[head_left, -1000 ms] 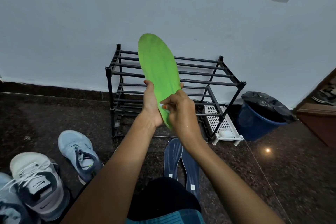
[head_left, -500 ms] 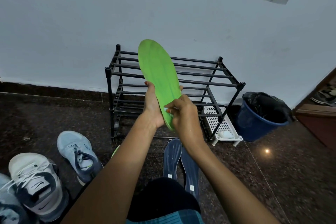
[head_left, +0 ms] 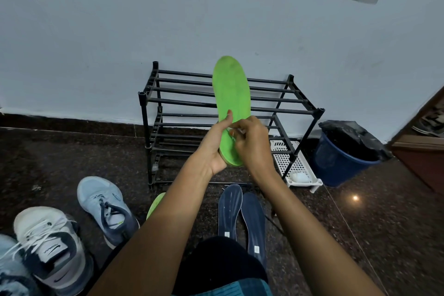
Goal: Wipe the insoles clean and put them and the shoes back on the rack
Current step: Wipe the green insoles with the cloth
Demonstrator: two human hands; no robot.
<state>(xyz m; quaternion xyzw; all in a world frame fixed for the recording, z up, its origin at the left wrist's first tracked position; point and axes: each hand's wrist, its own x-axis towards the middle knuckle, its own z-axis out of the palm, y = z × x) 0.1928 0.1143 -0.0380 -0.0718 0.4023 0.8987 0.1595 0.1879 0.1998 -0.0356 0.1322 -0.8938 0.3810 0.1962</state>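
Observation:
I hold a bright green insole [head_left: 232,94] upright in front of the black shoe rack [head_left: 276,110]. My left hand [head_left: 213,149] grips its heel end from the left, thumb across its face. My right hand [head_left: 252,144] pinches a small white wipe [head_left: 232,131] against the insole's lower part. A second green insole [head_left: 155,204] peeks out on the floor behind my left forearm. Two dark blue insoles [head_left: 240,216] lie side by side on the floor below my hands. A light blue sneaker [head_left: 105,209] and a white and grey sneaker [head_left: 50,247] stand at the lower left.
The rack stands against a pale wall on dark speckled floor. A white perforated tray [head_left: 294,166] sits under its right end. A blue bin with a black liner [head_left: 346,154] is to the right. Another shoe's edge [head_left: 9,271] shows at the bottom left.
The insole has dropped lower and turned more upright, its face toward me. My left thumb has come across its front, and my right hand has shifted up to the insole's middle-lower part.

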